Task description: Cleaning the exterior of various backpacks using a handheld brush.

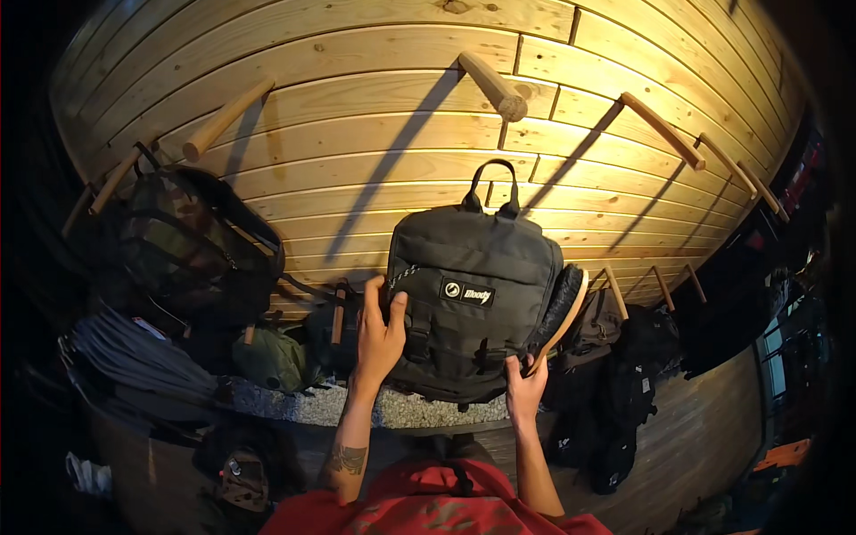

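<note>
A black backpack hangs upright in front of me, its top handle loop pointing up and a dark label patch on its front. My left hand grips its left edge, thumb on the front and fingertips at the side. In my right hand, low at the bag's right side, is a brush with a curved wooden back and dark bristles. The bristles face the right side of the bag and seem to touch it. What bears the bag's weight is hidden.
Wooden pegs stick out of the plank wall. A camouflage backpack hangs at the left, a green bag below it. More dark bags hang at the right. Pale pebbles line the wall's foot.
</note>
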Available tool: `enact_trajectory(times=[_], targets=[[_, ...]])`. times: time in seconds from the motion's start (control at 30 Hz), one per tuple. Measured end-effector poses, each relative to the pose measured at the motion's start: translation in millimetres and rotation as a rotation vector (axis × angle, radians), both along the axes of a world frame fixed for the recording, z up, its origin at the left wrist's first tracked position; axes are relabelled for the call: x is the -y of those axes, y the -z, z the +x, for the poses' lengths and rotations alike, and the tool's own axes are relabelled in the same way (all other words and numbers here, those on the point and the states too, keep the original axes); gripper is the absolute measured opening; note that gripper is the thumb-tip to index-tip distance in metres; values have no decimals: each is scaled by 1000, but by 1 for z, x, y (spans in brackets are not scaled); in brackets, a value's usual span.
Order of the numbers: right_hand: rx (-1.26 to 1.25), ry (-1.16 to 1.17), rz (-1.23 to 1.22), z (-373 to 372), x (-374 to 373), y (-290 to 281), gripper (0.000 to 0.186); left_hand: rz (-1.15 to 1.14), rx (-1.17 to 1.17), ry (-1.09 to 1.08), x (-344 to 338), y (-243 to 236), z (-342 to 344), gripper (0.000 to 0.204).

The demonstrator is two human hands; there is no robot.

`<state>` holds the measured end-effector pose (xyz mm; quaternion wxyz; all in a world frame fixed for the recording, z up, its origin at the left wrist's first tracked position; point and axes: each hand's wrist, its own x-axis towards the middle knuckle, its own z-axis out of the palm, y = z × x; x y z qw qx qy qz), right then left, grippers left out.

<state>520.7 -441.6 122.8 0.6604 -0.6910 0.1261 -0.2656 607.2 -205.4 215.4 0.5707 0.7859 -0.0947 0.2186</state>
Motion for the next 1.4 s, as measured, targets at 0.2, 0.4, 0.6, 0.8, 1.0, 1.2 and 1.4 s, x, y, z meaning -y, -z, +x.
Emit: enact_trajectory(times=[0.2,0.4,0.6,0.8,1.0,1.2,1.4], targets=[[15,-75,-34,22,14,-20,44,519,445,238,17,-4,-52,96],[54,-91,-373,23,31,-46,42,936,141,368,37,-4,-54,125],[6,13,-563,-6,69,-55,23,941,260,287,53,10,-60,113],[211,-7,-806,6,62,-112,53,937,226,296,61,4,-60,105],[112,-266,-1259,15,45,-151,56,978,233,361,63,30,-50,89],[299,-206,-1082,39,56,-147,54,954,379,404,71,5,-53,78],[96,-9,-1098,45,54,-156,49,818,337,376,72,7,-52,60]])
